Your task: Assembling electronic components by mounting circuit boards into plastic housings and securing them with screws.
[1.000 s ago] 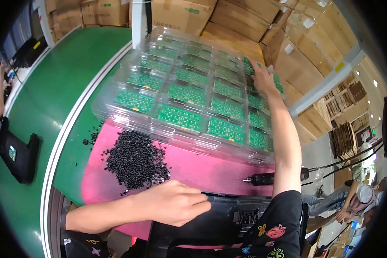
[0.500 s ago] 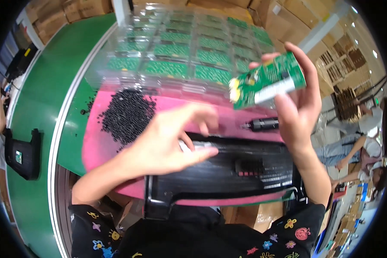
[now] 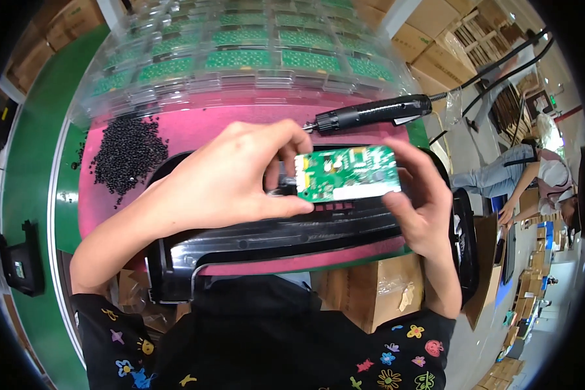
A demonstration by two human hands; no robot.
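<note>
A green circuit board (image 3: 351,174) with white connectors at its left end is held up over a black plastic housing (image 3: 253,235). My right hand (image 3: 424,207) grips the board's right end, thumb at the lower corner and fingers at the upper edge. At the board's left end, my left hand (image 3: 231,174) is curled with thumb and index finger at the corners; its other fingers are partly hidden. Behind the board lies a black electric screwdriver (image 3: 370,114), its bit pointing left. The housing rests on a pink mat (image 3: 201,117), partly covered by my hands and the board.
Stacked clear plastic trays (image 3: 240,84) with several green boards stand at the back. A pile of small black screws (image 3: 127,153) lies at the left of the mat. Cardboard boxes (image 3: 396,286) are below the front edge. Another person (image 3: 526,175) is at the right.
My right hand has brought the circuit board down and left, in front of me. My left hand has come to the board's left end. The view has shifted, showing more of the screwdriver.
</note>
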